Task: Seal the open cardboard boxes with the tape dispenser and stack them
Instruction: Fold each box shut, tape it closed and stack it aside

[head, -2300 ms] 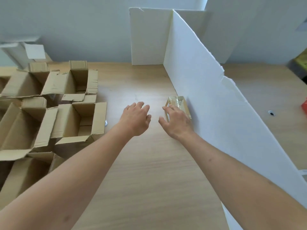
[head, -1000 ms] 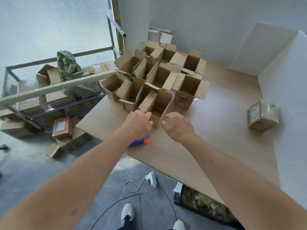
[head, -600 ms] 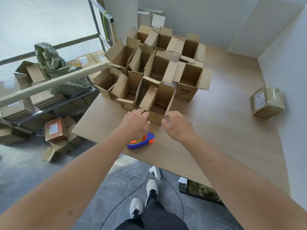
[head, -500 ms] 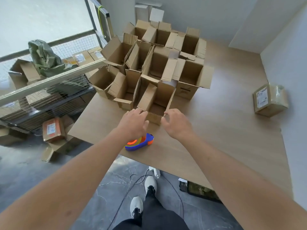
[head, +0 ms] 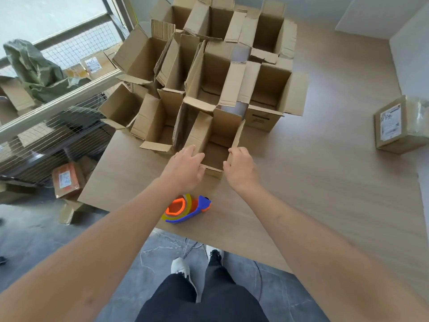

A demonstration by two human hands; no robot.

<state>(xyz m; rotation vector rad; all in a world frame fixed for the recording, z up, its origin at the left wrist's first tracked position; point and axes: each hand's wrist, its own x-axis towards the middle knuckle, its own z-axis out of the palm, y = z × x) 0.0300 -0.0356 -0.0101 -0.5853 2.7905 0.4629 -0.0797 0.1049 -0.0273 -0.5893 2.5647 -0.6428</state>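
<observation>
- Wooden tabletop (head: 325,182) runs from a near edge above grey floor to white walls far and right; bare wood lies right of the boxes.
- Open cardboard boxes (head: 209,73) crowd the far-left part, flaps up, some torn.
- Nearest open box (head: 214,138) stands at the cluster's near side, flaps upright.
- Left hand (head: 184,169) and right hand (head: 240,168) reach its near corners, fingers loosely spread, gripping nothing; contact unclear.
- Blue-and-orange tape dispenser (head: 186,209) lies near the table edge, just beneath the left wrist.
- Taped box (head: 399,125) sits far right, its label unreadable.
</observation>
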